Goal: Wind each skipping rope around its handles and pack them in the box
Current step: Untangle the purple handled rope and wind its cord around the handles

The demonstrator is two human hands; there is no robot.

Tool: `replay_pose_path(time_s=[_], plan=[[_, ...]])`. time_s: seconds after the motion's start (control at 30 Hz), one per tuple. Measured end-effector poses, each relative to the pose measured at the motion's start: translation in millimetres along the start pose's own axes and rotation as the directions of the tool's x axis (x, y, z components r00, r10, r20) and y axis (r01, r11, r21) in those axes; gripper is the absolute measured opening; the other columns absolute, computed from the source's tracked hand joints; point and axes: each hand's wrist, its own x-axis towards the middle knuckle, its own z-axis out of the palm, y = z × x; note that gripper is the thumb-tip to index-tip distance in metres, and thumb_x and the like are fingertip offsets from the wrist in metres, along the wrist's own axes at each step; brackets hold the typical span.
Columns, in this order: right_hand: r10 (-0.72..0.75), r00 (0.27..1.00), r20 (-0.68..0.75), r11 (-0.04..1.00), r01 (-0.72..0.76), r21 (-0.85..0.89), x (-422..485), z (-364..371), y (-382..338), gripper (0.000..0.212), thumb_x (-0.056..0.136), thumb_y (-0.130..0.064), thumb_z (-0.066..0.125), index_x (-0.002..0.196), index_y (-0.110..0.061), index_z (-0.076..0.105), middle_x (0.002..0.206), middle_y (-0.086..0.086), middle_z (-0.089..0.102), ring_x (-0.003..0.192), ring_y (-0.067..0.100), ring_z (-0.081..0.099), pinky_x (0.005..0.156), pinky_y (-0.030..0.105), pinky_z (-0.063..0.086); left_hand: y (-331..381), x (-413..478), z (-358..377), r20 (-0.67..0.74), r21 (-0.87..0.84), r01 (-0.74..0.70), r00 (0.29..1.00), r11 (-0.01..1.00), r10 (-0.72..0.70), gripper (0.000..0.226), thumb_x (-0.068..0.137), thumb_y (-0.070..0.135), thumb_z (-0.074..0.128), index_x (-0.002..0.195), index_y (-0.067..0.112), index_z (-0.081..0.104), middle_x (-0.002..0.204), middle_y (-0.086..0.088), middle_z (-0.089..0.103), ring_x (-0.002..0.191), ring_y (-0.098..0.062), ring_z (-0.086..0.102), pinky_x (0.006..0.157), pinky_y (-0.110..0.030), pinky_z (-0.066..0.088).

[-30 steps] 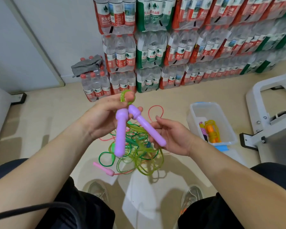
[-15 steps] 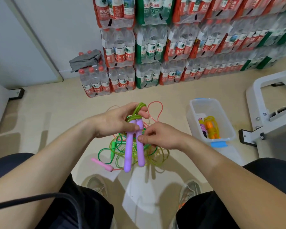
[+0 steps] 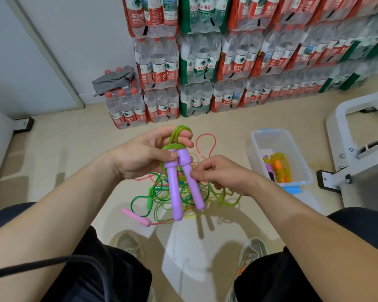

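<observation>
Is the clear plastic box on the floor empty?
No, the clear box already holds bundled ropes, one with orange handles.

left hand (image 3: 144,155): grips purple handles' (image 3: 176,192) tops, green rope (image 3: 179,136) loops | right hand (image 3: 216,173): pinches right handle

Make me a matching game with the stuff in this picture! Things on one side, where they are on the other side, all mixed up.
Things:
1. purple handles
2. pink handle
3. grey cloth
4. orange handles

Places:
A. on top of the bottle pack
B. inside the clear box
C. held by the left hand and right hand
D. lying on the floor

Pairs: 1-C, 2-D, 3-A, 4-B
</observation>
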Motion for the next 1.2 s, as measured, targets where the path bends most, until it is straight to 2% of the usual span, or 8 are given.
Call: replay_pose_path(time_s=[0.17,0.33,0.5,0.87,0.97,1.07,1.13,1.2], plan=[[0.007,0.988,-0.154,1.0,-0.011,-0.024,4.5,4.9,-0.4,0.046,0.087,-0.045,0.075,0.07,-0.005,0.059,0.062,0.003,0.038,0.053,0.013,0.03,0.051,0.028,0.023,-14.5,7.8,6.1,-0.204,0.141,-0.102,0.97,0.985,0.13,0.055,0.078,-0.013,0.057,0.128,0.01,0.053,0.112,0.002,0.066,0.11,-0.033,0.062,0.096,-0.046,0.05],[-0.048,0.981,-0.19,0.988,0.019,-0.153,6.0,18.4,-1.7,0.041,0.087,-0.046,0.075,0.061,-0.018,0.058,0.052,-0.009,0.039,0.053,0.012,0.034,0.056,0.03,0.026,-20.5,10.0,15.7,-0.251,0.412,-0.056,0.953,0.91,0.172,0.052,0.08,0.01,0.073,0.128,0.017,0.053,0.116,0.002,0.064,0.105,-0.029,0.068,0.076,-0.041,0.06],[-0.02,0.999,0.029,0.995,0.023,-0.101,2.5,3.9,-3.4,0.022,0.097,-0.027,0.067,0.082,-0.013,0.074,0.062,-0.005,0.047,0.058,0.008,0.038,0.057,0.026,0.031,-8.5,6.1,14.1,-0.207,0.278,-0.021,0.975,0.96,0.081,0.041,0.093,-0.014,0.056,0.128,0.006,0.053,0.109,-0.003,0.061,0.09,-0.024,0.07,0.062,-0.032,0.059],[-0.012,0.956,-0.294,0.967,-0.064,-0.246,5.5,9.6,-13.0,0.045,0.089,-0.042,0.073,0.073,0.0,0.066,0.05,-0.005,0.04,0.044,0.012,0.036,0.046,0.025,0.03,-10.3,11.7,10.1,-0.17,0.467,-0.034,0.977,0.883,0.128,0.04,0.093,-0.013,0.057,0.128,0.006,0.051,0.108,0.001,0.061,0.09,-0.013,0.063,0.072,-0.036,0.062],[0.115,0.948,-0.298,0.987,-0.144,-0.076,3.8,12.7,-19.2,0.037,0.094,-0.036,0.069,0.071,-0.007,0.067,0.046,-0.009,0.045,0.041,0.014,0.041,0.042,0.023,0.037,-13.1,15.1,8.0,-0.157,0.593,-0.053,0.971,0.804,0.18,0.039,0.093,-0.01,0.058,0.126,0.01,0.052,0.11,0.003,0.062,0.09,-0.013,0.065,0.076,-0.031,0.06],[0.286,0.938,-0.194,0.913,-0.205,0.351,-0.3,12.0,-33.7,0.022,0.1,-0.013,0.053,0.083,-0.003,0.062,0.064,0.002,0.058,0.042,0.01,0.038,0.043,0.024,0.041,-16.8,19.7,7.3,-0.165,0.731,-0.1,0.934,0.675,0.318,0.04,0.094,-0.006,0.057,0.125,0.016,0.05,0.11,0.007,0.062,0.093,-0.015,0.066,0.083,-0.033,0.059],[0.313,0.944,-0.109,0.783,-0.192,0.591,-6.3,12.7,-44.8,0.017,0.098,-0.005,0.048,0.091,0.0,0.063,0.079,0.012,0.064,0.045,0.012,0.051,0.053,0.03,0.055,-18.6,23.2,6.9,-0.198,0.771,-0.148,0.869,0.62,0.453,0.04,0.093,-0.003,0.056,0.125,0.02,0.049,0.109,0.008,0.062,0.094,-0.019,0.066,0.086,-0.039,0.059],[0.275,0.956,-0.098,0.777,-0.162,0.608,-12.4,15.1,-50.8,0.018,0.096,-0.008,0.051,0.093,-0.003,0.068,0.078,0.007,0.069,0.055,0.015,0.064,0.072,0.036,0.056,-18.7,27.3,8.5,-0.279,0.789,-0.16,0.767,0.593,0.578,0.04,0.092,-0.002,0.055,0.125,0.021,0.05,0.107,0.012,0.061,0.094,-0.018,0.065,0.088,-0.038,0.057]])
